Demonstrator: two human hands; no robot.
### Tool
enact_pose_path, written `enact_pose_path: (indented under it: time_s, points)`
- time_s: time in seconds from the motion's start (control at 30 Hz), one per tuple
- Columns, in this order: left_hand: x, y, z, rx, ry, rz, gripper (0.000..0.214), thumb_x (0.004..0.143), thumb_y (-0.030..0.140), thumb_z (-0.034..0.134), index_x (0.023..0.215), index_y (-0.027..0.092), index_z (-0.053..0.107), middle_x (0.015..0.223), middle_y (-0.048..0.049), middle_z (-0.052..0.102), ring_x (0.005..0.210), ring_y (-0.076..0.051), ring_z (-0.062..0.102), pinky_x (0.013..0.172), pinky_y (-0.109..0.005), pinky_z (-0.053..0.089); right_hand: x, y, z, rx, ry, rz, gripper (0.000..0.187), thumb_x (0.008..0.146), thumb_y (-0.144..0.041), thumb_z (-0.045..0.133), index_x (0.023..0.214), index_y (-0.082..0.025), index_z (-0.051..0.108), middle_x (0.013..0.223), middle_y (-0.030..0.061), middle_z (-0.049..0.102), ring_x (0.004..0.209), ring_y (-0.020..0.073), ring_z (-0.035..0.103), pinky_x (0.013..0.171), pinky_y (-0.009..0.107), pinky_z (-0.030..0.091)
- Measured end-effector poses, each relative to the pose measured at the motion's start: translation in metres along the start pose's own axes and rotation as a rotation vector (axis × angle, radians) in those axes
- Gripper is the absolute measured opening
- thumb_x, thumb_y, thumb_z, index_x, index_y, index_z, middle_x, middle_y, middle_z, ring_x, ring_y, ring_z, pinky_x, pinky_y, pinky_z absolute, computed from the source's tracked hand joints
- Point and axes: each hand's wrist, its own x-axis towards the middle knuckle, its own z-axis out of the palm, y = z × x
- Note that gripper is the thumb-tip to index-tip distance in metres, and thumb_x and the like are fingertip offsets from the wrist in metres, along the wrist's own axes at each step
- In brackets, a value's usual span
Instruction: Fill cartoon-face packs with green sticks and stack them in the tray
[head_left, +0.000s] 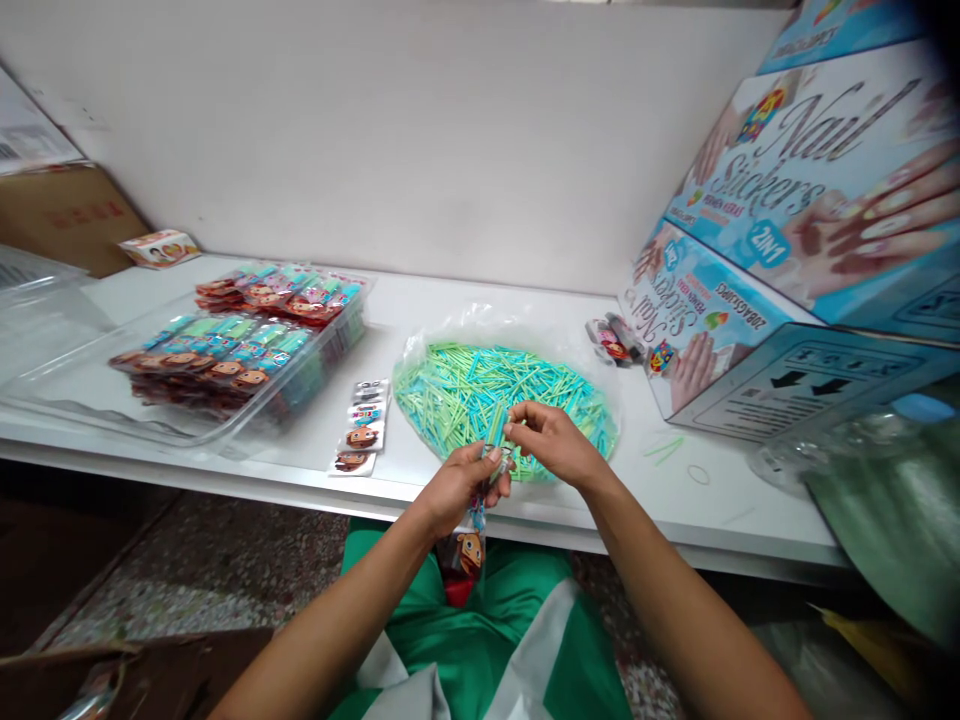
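My left hand (459, 488) is closed round the upper part of a printed plastic packet (469, 553), which hangs below it over the table's front edge and shows a cartoon face. My right hand (553, 440) pinches a few green sticks (496, 422) at the packet's top, close to the left fingertips. How far the sticks reach into the packet is hidden by the fingers. Just behind both hands lies a clear plastic bag (420, 350) spread wide, heaped with thin green and blue sticks (517, 375).
Left of the bag lie flat printed packets (364, 430). A clear tray (259, 425) farther left holds stacks of filled packets (217, 350). At the right stand Nail Stickers boxes (750, 230), dark packets (613, 340), loose sticks (664, 450) and a clear bottle (787, 460).
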Motion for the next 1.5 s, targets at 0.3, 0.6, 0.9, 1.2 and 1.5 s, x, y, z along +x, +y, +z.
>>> enact_pose_path:
  time_s: [0.3,0.6,0.9,1.2,1.5]
  points:
    - [0.002,-0.004,0.001,-0.044,0.037,0.014,0.028,0.083,0.040,0.052,0.085,0.013,0.051,0.061,-0.0017,0.057,0.043,-0.005,0.042,0.044,-0.018,0.027,-0.004,-0.001,0.008,0.063,0.050,0.018,0.024,0.075,-0.022,0.051,0.099,-0.020,0.049,0.079,-0.0013,0.056,0.063,0.0113,0.053,0.057,0.025,0.046]
    - [0.000,-0.001,0.001,-0.011,0.037,0.008,0.029,0.083,0.041,0.052,0.084,0.011,0.052,0.062,-0.0020,0.056,0.043,-0.005,0.041,0.044,-0.018,0.026,-0.004,-0.005,0.006,-0.112,0.065,-0.039,0.016,0.081,-0.034,0.051,0.084,-0.019,0.055,0.071,-0.0022,0.052,0.062,0.0108,0.047,0.057,0.024,0.040]
    - [-0.002,-0.003,0.001,-0.039,0.029,0.002,0.029,0.084,0.041,0.051,0.085,0.011,0.052,0.062,-0.0025,0.057,0.043,-0.005,0.041,0.046,-0.019,0.027,-0.005,-0.005,0.004,-0.142,0.037,-0.025,0.014,0.082,-0.032,0.049,0.081,-0.019,0.053,0.064,-0.0038,0.048,0.059,0.0109,0.047,0.055,0.024,0.038]
    - [-0.002,-0.002,0.002,-0.056,0.028,0.020,0.024,0.084,0.039,0.051,0.084,0.015,0.048,0.060,-0.0016,0.058,0.042,-0.006,0.040,0.045,-0.019,0.027,-0.008,-0.005,0.010,0.000,0.060,0.023,0.013,0.077,-0.025,0.050,0.089,-0.020,0.048,0.067,-0.0045,0.048,0.057,0.0105,0.048,0.053,0.023,0.042]
    - [-0.003,-0.002,-0.001,-0.047,0.009,-0.005,0.033,0.081,0.044,0.054,0.085,0.011,0.053,0.060,-0.0026,0.057,0.042,-0.005,0.039,0.045,-0.020,0.026,-0.006,-0.006,0.011,-0.073,0.035,-0.057,0.018,0.081,-0.033,0.050,0.087,-0.019,0.058,0.076,-0.0008,0.053,0.063,0.0112,0.046,0.057,0.024,0.040]
